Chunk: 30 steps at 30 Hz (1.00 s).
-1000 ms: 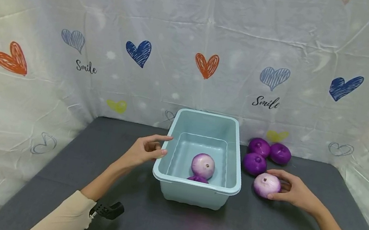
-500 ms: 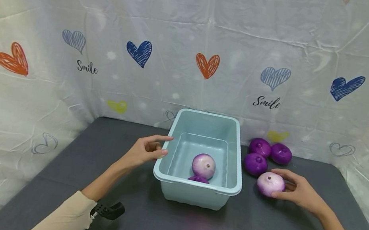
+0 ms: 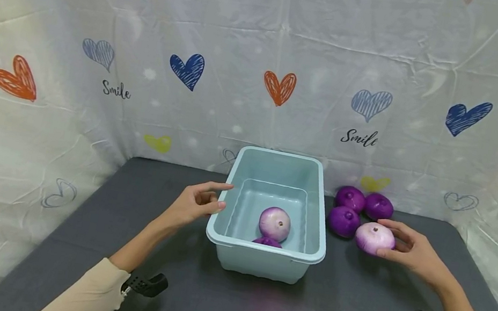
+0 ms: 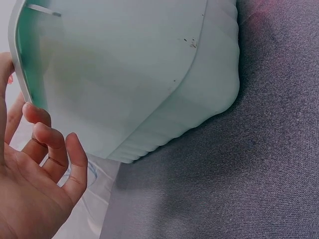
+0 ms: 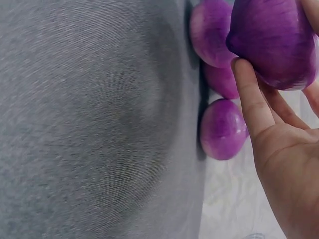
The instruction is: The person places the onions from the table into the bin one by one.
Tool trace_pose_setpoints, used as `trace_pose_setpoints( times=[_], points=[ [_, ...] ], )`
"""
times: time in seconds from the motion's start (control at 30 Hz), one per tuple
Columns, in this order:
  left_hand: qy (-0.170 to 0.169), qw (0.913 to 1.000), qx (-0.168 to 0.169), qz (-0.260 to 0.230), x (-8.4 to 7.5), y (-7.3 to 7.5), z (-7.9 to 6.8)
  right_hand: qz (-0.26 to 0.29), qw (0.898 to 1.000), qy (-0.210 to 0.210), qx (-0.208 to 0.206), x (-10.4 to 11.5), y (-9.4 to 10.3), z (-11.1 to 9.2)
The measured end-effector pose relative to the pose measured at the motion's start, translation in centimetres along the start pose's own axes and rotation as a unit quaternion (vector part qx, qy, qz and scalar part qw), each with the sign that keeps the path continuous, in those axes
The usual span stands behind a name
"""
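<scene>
In the head view, my left hand (image 3: 194,204) is at the left side of a light blue plastic tub (image 3: 263,262), index finger and thumb touching its rim. The left wrist view shows the other fingers loosely bent beside the tub's outer wall (image 4: 109,69). My right hand (image 3: 414,252) grips a pale purple onion (image 3: 374,238) between thumb and fingers. Seen from the right wrist, this onion (image 5: 279,42) is raised off the cloth. Inside the tub lie a pale onion (image 3: 274,224) and a darker one (image 3: 268,242), partly hidden by the front rim.
Three dark purple onions, one at the front (image 3: 343,221) and two behind, the left (image 3: 350,199) and the right (image 3: 379,206), sit together right of the tub. A dark grey cloth (image 3: 224,309) covers the table. Behind it hangs a white curtain (image 3: 240,23) printed with hearts.
My right hand has moved right and up with the pale onion, which has come off the cloth. The left hand and the tub look the same.
</scene>
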<state>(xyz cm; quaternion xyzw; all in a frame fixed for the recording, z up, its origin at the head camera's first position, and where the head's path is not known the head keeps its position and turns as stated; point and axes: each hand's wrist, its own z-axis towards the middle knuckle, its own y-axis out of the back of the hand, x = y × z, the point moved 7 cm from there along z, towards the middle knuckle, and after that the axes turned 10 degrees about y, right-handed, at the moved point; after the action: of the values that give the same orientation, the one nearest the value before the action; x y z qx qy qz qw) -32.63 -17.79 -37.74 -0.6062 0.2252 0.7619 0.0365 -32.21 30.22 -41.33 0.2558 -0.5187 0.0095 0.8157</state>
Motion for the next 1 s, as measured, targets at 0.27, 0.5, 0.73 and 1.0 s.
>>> trace_pose_setpoints(
  times=[0.27,0.5,0.73,1.0],
  points=[
    [0.006,1.0000,0.000,-0.004,0.2,0.0,-0.1,0.003,1.000,0.002,-0.005,0.9,0.2,1.1],
    [0.007,0.9999,-0.002,-0.009,0.2,-0.1,-0.2,0.012,1.000,0.009,-0.005,1.7,-0.4,2.3],
    [0.002,0.9999,-0.001,-0.014,0.1,0.0,0.0,0.018,1.000,0.008,-0.009,2.3,-0.9,3.6],
    [0.002,1.0000,0.000,-0.008,0.0,-0.1,0.1,0.022,1.000,0.009,-0.009,3.0,-1.5,5.1]
  ],
)
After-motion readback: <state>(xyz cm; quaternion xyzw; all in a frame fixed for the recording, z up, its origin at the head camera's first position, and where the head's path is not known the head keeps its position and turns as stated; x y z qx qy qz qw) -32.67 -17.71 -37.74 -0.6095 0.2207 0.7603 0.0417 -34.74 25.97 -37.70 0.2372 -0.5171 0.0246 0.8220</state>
